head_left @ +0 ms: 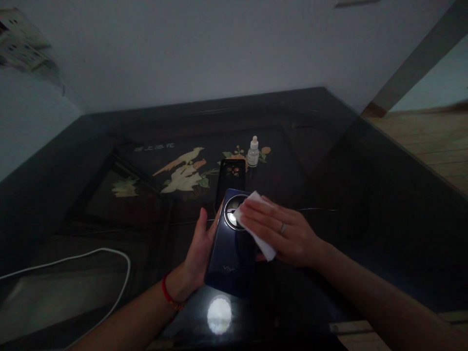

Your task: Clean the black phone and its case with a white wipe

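While the left hand (pixel 199 248) cradles a blue vivo phone (pixel 230 258) with its back turned up, the right hand (pixel 288 231) presses a folded white wipe (pixel 265 247) against the round camera module (pixel 229 214). The left thumb lies along the phone's left edge; how the other left fingers are placed behind it cannot be told. The right fingers lie close together, flattened over the wipe and holding it to the lens glass. The phone is held above the near middle of the black table (pixel 329 165), its top end pointing to the far side.

The step in hand looks like wiping the camera glass. A further stroke would probably call for a steady left grip and light, even pressure around the module's rim.

Counted out, there are two hands, one phone and one wipe. Beyond the phone lies one black phone case (pixel 228 183), its near end hidden, and just right of its far end stands one dropper bottle (pixel 252 156), upright. One white cable (pixel 102 249) curves across the near left. One ring (pixel 282 227) is on the right hand, and one red bracelet (pixel 166 290) circles the left wrist.
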`<state>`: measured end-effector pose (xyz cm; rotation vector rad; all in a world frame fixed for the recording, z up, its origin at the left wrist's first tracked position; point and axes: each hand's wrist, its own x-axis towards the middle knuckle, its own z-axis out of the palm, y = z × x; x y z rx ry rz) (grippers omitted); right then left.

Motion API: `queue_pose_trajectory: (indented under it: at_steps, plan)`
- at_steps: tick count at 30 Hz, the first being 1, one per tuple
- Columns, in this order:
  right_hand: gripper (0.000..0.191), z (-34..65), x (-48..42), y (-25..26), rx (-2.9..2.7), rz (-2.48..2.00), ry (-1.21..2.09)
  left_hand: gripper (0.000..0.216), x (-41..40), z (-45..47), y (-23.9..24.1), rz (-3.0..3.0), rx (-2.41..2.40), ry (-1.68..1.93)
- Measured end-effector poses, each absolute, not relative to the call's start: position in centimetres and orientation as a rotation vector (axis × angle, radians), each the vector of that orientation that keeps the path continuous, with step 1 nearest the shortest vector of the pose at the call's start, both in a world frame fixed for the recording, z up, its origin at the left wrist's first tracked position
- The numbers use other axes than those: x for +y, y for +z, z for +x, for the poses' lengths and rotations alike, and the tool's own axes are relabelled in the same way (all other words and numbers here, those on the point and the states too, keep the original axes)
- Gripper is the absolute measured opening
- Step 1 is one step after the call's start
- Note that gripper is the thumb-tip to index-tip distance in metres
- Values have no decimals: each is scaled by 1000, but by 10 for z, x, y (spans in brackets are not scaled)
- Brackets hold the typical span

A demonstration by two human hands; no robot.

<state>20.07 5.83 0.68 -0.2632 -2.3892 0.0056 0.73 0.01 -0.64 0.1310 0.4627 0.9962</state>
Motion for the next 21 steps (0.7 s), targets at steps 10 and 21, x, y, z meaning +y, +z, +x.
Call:
queue_pose_trajectory:
  at_steps: [10,21]
  plan:
    - [37,214,71,3,-2238,-431,215,68,2,4,-6,228,371,899]
    - [37,209,67,1,-2266,-369,450,76,-3,8,-7,294,330,766]
